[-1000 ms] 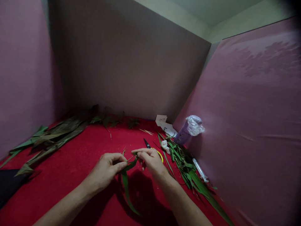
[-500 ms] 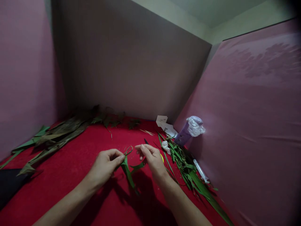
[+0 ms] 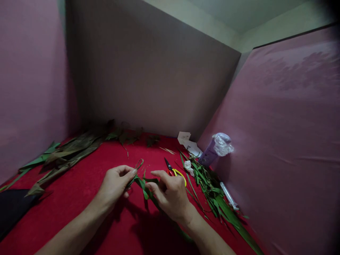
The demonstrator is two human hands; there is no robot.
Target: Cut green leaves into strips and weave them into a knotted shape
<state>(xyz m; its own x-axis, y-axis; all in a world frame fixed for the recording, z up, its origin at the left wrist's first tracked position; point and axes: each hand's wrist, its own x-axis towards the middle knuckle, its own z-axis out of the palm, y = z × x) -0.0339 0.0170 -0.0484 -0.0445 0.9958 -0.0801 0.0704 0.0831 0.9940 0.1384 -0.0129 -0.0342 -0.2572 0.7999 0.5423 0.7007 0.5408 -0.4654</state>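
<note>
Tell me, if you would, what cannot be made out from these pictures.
All in the head view:
Green leaf: the end inside the left hand, hidden by that hand.
Right hand: whether its lower fingers grip the leaf, hidden by the hand itself.
Scissors: part of the handles, behind the right hand.
Black item: its full shape, cut off by the left edge.
White papers: the marks, too small to read.

A grey-brown panel (image 3: 154, 71) stands along the far edge of the red surface (image 3: 111, 156). A pinkish-purple left wall (image 3: 29, 71) and creased right wall (image 3: 287, 141) flank its side edges. Above the panel show a pale upper wall (image 3: 191, 16) and ceiling (image 3: 225, 14). Light is dim, with the far left corner in shadow.
</note>
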